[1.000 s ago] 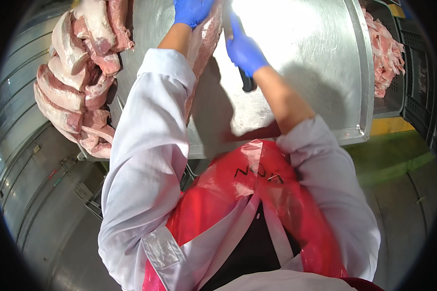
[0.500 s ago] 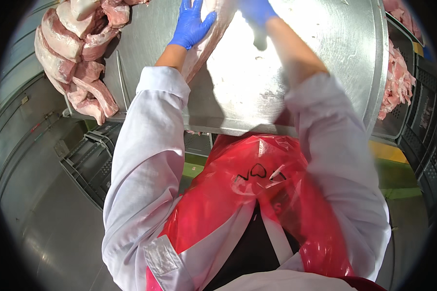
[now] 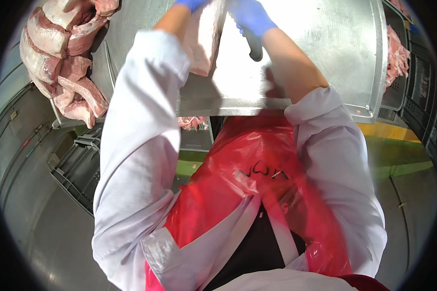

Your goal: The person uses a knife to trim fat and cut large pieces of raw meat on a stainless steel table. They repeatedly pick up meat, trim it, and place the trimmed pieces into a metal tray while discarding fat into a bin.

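Observation:
A long pale slab of meat (image 3: 201, 46) lies on the metal work table (image 3: 325, 53), running up past the top edge of the view. My left hand (image 3: 192, 4), in a blue glove, is at the slab's upper left side, and its fingers are cut off by the picture's edge. To the right of the slab, my right hand (image 3: 251, 17), also gloved in blue, is closed around a knife (image 3: 255, 48). Only the dark butt end of its handle shows below the fist; the blade cannot be seen.
A pile of thick meat pieces (image 3: 58, 63) covers the table's left end, with a thin metal strip (image 3: 110, 65) beside it. Pale trimmings (image 3: 397, 56) fill a dark crate off the right edge. More meat scraps (image 3: 193, 122) show below the front edge, near dark crates (image 3: 75, 165).
The view has shifted, and the table's contents sit higher in it. My left hand has mostly left the picture. The slab's near end now shows, and my right hand is less blurred.

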Tool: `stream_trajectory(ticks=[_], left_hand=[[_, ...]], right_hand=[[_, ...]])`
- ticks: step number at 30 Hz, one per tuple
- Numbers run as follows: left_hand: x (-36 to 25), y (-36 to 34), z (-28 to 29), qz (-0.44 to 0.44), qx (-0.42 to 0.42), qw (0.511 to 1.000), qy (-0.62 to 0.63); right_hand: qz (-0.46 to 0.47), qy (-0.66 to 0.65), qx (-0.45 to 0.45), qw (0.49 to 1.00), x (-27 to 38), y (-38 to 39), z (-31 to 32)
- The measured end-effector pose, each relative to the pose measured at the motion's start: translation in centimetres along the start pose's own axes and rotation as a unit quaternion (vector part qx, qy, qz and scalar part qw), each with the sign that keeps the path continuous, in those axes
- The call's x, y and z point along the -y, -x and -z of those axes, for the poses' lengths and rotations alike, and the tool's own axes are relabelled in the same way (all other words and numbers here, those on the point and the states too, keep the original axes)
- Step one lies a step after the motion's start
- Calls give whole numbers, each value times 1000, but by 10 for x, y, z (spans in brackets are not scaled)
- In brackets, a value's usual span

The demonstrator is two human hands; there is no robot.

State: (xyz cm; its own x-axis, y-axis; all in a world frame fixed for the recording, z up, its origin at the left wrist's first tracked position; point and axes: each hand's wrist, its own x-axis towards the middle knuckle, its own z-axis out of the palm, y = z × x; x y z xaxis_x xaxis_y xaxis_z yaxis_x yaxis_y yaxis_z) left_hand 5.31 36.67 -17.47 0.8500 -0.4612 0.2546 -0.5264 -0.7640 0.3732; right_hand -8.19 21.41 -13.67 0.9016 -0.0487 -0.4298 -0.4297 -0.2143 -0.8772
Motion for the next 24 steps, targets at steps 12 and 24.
stream_trajectory(ticks=[12,24], left_hand=[[-4,55,21,-36,10,999,-15],[-58,25,77,209,191,957,67]], right_hand=[[-18,-19,74,997,-7,101,-43],[-106,25,89,990,-53,359,77]])
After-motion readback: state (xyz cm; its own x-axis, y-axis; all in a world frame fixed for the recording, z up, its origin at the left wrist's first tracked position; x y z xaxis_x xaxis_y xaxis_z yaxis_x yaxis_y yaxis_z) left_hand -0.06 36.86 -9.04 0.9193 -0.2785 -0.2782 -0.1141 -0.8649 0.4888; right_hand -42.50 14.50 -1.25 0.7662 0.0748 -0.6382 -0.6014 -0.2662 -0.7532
